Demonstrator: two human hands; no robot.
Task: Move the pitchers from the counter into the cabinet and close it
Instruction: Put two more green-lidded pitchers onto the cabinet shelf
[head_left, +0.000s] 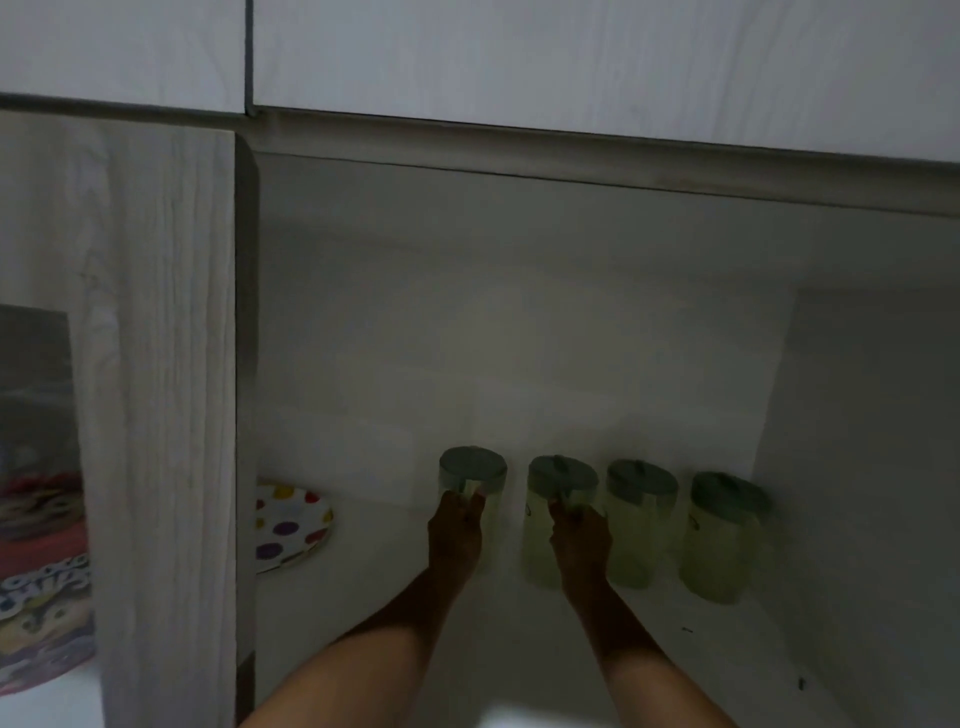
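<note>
I see four pale green pitchers (641, 525) with dark green lids, upright in a row on the open cabinet (571, 364) floor.

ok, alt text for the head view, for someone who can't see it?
Two bare hands, left hand and right hand, each grip a green-lidded pitcher inside a dim open cabinet; four pitchers stand in a row on its shelf. A polka-dot plate sits at the left, beside the open door.
</note>
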